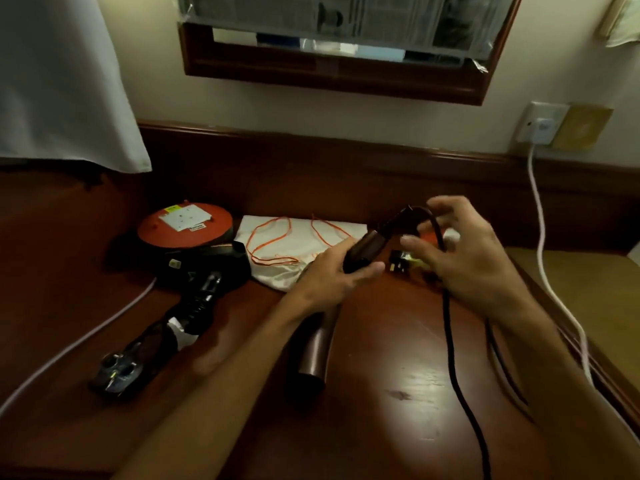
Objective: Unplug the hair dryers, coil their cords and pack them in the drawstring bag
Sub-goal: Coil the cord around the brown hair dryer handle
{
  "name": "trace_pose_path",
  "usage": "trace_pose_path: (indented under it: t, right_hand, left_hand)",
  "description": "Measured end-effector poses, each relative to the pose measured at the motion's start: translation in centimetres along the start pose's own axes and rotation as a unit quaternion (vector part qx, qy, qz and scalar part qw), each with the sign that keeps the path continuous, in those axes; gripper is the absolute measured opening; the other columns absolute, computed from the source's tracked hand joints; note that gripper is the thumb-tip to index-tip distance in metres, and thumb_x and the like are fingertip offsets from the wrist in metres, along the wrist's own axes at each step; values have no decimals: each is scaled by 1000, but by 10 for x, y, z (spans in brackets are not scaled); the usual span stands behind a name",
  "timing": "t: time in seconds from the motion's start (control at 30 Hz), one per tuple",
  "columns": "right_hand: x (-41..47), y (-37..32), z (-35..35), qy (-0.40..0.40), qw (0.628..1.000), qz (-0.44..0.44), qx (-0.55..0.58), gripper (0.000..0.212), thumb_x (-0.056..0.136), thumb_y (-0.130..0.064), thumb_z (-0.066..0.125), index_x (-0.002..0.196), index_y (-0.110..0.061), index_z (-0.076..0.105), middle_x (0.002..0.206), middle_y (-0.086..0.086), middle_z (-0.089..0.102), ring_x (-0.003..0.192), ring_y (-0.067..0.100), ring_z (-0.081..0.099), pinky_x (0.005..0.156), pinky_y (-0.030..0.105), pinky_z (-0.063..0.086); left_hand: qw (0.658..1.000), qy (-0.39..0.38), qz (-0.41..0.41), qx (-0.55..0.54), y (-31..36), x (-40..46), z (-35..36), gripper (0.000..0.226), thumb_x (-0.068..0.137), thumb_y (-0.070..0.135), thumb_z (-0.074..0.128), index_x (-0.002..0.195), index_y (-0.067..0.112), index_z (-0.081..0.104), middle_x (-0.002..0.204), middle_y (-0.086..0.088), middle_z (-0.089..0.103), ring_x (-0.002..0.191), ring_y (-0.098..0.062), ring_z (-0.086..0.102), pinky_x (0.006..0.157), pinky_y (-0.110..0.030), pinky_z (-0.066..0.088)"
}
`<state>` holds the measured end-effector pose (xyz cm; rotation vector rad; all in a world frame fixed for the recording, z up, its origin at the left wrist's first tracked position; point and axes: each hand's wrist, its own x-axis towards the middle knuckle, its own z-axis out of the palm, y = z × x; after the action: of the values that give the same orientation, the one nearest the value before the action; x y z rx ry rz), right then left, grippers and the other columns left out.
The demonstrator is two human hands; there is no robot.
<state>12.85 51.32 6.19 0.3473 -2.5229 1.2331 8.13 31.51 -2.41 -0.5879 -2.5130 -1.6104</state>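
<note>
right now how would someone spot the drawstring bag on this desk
Start at the dark wooden desk below the framed mirror. Near its back edge, just right of the round orange cable reel, lies the drawstring bag. It is the only pale cloth item there, flat, with thin orange cords looped across it.

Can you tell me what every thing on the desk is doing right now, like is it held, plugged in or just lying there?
Brown metallic hair dryer: held by its handle in the left hand.
Its black cord: looped at the handle, touched by the right hand.
Black three-pin plug: unplugged, lying on the desk.
Black hair dryer: lying on the desk, untouched.
White drawstring bag with orange strings: lying flat.
White cable: plugged into the wall socket.
</note>
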Motion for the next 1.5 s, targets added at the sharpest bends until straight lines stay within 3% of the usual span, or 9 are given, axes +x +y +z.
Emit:
trace_pose_path:
  t: [0.17, 0.33, 0.5, 0.6, 0.77, 0.93, 1.2, 1.37, 1.5]
  right_hand:
    - [-89, 26, 49, 58, 978, 47, 194, 28, 94, -13, 63, 119, -21, 56, 84, 10, 70, 54, 23, 70, 52, 44, 61]
    - [-106, 31, 78, 103, 985, 1, 138, 29, 95, -19, 63, 118, -36, 64, 65, 3, 61, 45, 9, 54, 44, 22, 49]
    - [-54, 35, 91, 17, 991, 0, 136, 29, 98, -13, 64, 112, -38, 69, 79, -11, 72, 70, 8, 68, 58, 18, 51]
    - [-31, 35, 111, -58, 987, 2, 149, 22, 97, -6, 63, 113, -20, 70, 99, -7, 74, 89, 6, 73, 69, 24, 60]
    - [-31, 32, 110, -145, 967, 63, 200, 17, 94, -5, 69, 110, -9, 66, 75, -5, 68, 56, -1, 64, 50, 14, 48]
    - [-83, 52, 74, -232, 888, 217, 331, 18, 88, -12, 73, 104, -8, 64, 65, 21, 61, 45, 27, 50, 49, 36, 40]
    - [-60, 68, 55, -72, 997, 26, -2, 13, 95, -26, 66, 98, -28, 78, 69, -13, 67, 66, 7, 60, 60, 16, 43]
    - [-17, 56, 58, -65, 992, -10, -105, 12, 95, -29, 68, 100, -30, 78, 76, -19, 66, 72, 6, 62, 71, 41, 57]
    - [1, 62, 64, -60, 995, -19, -82, 13, 90, -30, 74, 103, -26, 74, 86, -13, 66, 83, 11, 65, 77, 44, 59]
  left_hand:
    - [991, 38, -21, -125, -10, 9, -8, 26, 95, 27, 72, 113, 9, 65, 91, 2, 64, 82, -1, 67, 80, -27, 58]
    - [992, -14, -23, -126, -11, 5, -12, 20, 96, 33, 69, 110, 19, 64, 90, 6, 65, 82, -4, 66, 76, -25, 53]
    - [994, -24, -24, -104, -16, 2, -23, 51, 89, 66, 62, 121, 26, 60, 108, -3, 70, 101, -14, 69, 90, -32, 55]
    - [995, -45, -10, -94, -16, -1, -19, 52, 86, 54, 74, 124, 22, 59, 112, -10, 67, 104, -18, 66, 92, -35, 57]
    - [994, -3, -12, -107, -22, 2, -23, 30, 97, 29, 70, 121, 13, 63, 106, -11, 71, 101, -21, 71, 95, -47, 57]
    - [992, 15, -39, -116, -32, 6, -32, 33, 98, 30, 67, 127, 15, 63, 108, -3, 75, 101, -15, 73, 99, -44, 56]
    - [999, -32, -8, -27, -23, 0, -24, 28, 96, 26, 71, 122, 16, 68, 115, -6, 72, 107, -16, 68, 97, -36, 55]
    - [994, -81, -31, 63, -18, -4, -20, 29, 96, 49, 66, 117, 29, 68, 106, 11, 70, 92, 8, 61, 120, -50, 34]
    - [996, -79, -37, -15, -17, -4, -24, 28, 94, 46, 67, 100, 19, 70, 89, -2, 70, 84, -13, 70, 89, -43, 56]
